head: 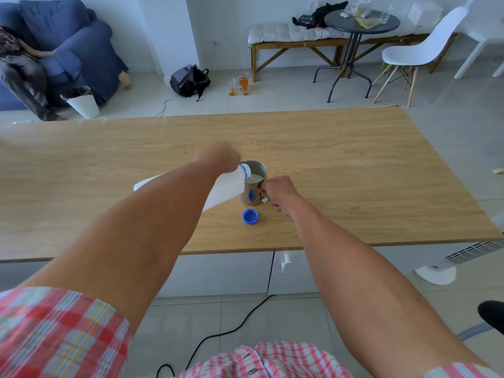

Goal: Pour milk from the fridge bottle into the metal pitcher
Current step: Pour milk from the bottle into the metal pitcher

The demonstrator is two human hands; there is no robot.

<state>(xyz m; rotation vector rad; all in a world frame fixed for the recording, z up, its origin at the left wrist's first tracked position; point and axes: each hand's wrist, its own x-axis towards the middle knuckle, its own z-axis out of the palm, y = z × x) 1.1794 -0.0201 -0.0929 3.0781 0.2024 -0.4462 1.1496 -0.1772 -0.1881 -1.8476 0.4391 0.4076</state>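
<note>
A white plastic milk bottle with a blue neck ring lies tilted almost flat, its mouth over the rim of the metal pitcher. My left hand grips the bottle from above, and my forearm hides much of it. A thin stream of milk falls into the pitcher, where white milk shows inside. My right hand holds the pitcher's handle on its right side. The pitcher stands upright on the wooden table. The blue bottle cap lies on the table just in front of the pitcher.
Beyond the table are a blue armchair with a seated person, a white bin, a backpack, glasses on the floor, a round black table and a white chair. A black cable runs across the floor near me.
</note>
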